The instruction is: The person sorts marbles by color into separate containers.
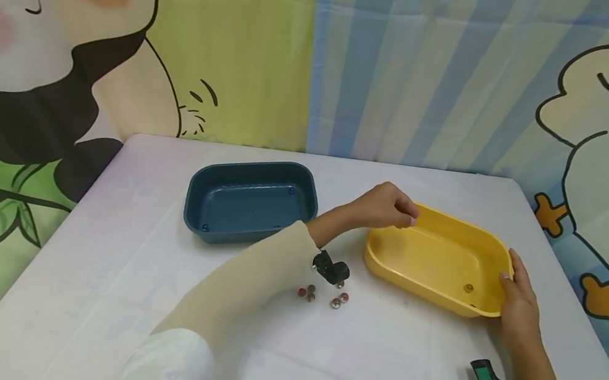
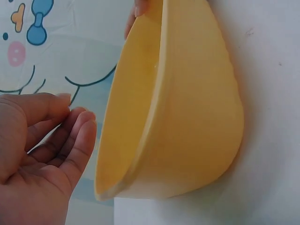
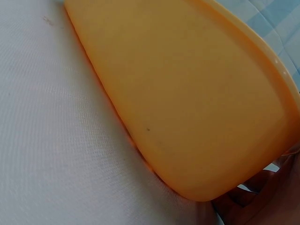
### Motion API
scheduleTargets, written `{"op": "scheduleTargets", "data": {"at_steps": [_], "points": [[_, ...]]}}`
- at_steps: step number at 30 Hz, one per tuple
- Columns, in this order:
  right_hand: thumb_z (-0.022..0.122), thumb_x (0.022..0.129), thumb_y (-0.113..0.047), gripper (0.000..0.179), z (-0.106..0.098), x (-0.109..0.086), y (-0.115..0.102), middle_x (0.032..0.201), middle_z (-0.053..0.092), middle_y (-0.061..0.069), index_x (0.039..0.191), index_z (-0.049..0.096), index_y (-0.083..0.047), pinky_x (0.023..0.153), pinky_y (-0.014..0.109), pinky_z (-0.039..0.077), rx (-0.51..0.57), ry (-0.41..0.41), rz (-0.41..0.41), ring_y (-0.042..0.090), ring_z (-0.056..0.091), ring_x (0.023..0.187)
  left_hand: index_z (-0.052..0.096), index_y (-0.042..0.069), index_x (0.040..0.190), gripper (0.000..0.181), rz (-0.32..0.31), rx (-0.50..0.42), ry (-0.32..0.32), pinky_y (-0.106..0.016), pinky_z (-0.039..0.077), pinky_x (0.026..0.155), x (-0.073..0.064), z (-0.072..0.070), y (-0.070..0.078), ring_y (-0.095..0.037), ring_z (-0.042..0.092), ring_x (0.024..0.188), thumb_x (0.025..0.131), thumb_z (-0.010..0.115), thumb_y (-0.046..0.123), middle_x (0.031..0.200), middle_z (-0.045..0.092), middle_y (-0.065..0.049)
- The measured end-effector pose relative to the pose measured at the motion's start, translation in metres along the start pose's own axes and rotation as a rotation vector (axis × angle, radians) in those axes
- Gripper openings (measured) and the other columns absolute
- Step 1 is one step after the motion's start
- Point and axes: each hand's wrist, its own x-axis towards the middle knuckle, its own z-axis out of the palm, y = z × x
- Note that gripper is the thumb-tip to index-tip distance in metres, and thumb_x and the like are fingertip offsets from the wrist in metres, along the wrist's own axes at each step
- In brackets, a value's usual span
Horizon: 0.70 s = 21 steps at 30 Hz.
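Note:
The yellow tub (image 1: 422, 289) stands at the right of the table. My right hand (image 1: 521, 302) grips its right end, the thumb at the rim and the fingers along the outside wall. Over the tub's far left rim hangs my left hand (image 1: 386, 208), its fingers curled and the fingertips close to the thumb. In the left wrist view that hand (image 2: 47, 145) shows nothing between its fingertips. A yellowish marble (image 1: 469, 288) lies inside the tub near the right end. Several reddish-brown marbles (image 1: 336, 303) lie on the table below my left wrist.
A dark blue tub (image 1: 246, 236) stands left of the yellow one, partly behind my left forearm. It holds a blue marble (image 1: 291, 190) at the back right and another at the front left. A white cloth covers the table (image 1: 354, 356); a printed curtain hangs behind it.

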Motion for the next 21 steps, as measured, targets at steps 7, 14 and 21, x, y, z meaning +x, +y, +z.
{"op": "scheduleTargets", "data": {"at_steps": [7, 14, 21], "points": [[0.024, 0.107, -0.037, 0.053, -0.001, 0.000, -0.001, 0.160, -0.004, -0.017, 0.156, 0.003, -0.038, 0.114, 0.024, 0.010, 0.014, 0.002, -0.006, 0.013, -0.003, 0.147, 0.071, 0.000, 0.112, 0.023, 0.033, 0.034, -0.074, -0.017, 0.052, 0.073, -0.021, 0.001, 0.006, -0.005, 0.064, 0.081, 0.093, 0.067, 0.012, 0.090, 0.070, 0.005], [0.023, 0.107, -0.036, 0.052, -0.002, -0.002, -0.002, 0.160, -0.004, -0.017, 0.156, 0.003, -0.039, 0.112, 0.019, 0.012, 0.011, 0.009, -0.027, 0.011, -0.001, 0.147, 0.071, -0.001, 0.112, 0.024, 0.091, 0.065, -0.100, -0.015, 0.051, 0.077, -0.039, -0.007, 0.004, -0.002, 0.064, 0.085, 0.092, 0.068, 0.012, 0.092, 0.070, 0.006], [0.023, 0.107, -0.036, 0.053, 0.001, -0.002, -0.002, 0.160, -0.004, -0.016, 0.155, 0.003, -0.039, 0.113, 0.023, 0.010, 0.017, 0.000, -0.012, 0.013, -0.003, 0.147, 0.071, -0.002, 0.111, 0.023, 0.090, 0.073, -0.115, -0.017, 0.051, 0.079, -0.065, -0.017, 0.002, -0.004, 0.065, 0.087, 0.092, 0.068, 0.012, 0.094, 0.071, 0.003]]}}
